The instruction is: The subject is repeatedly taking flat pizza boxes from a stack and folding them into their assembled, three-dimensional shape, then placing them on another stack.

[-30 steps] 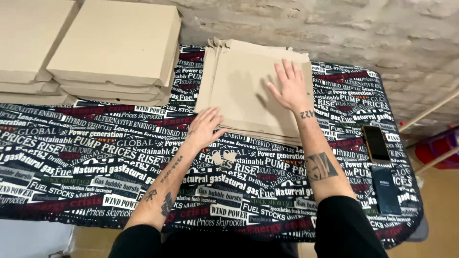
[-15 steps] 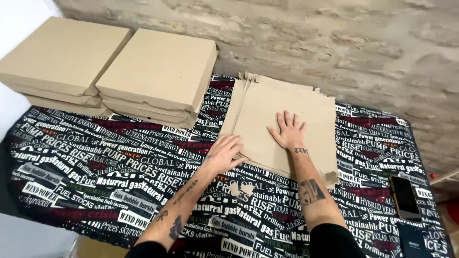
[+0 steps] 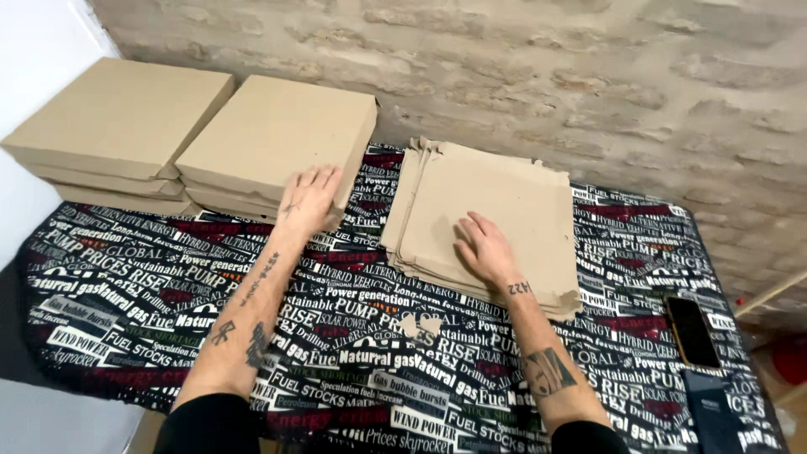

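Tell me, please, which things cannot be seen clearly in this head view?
- How many sheets the flat cardboard stack holds: edges too thin to count.
- Dark object beside the phone: cut off by the bottom edge.
- Small cardboard scraps: too small to tell their shape.
- Left hand on the folded boxes: its palm is hidden.

Two stacks of folded cardboard boxes stand side by side at the back left: the left stack [image 3: 118, 118] shows three boxes, the right stack [image 3: 277, 139] about three. One pile of flat cardboard blanks [image 3: 513, 202] lies mid-surface; its sheets are too tightly layered to count. Two small cardboard scraps [image 3: 420, 324] sit near the front. One phone [image 3: 693, 331] and one dark flat case [image 3: 713, 410] lie at the right.
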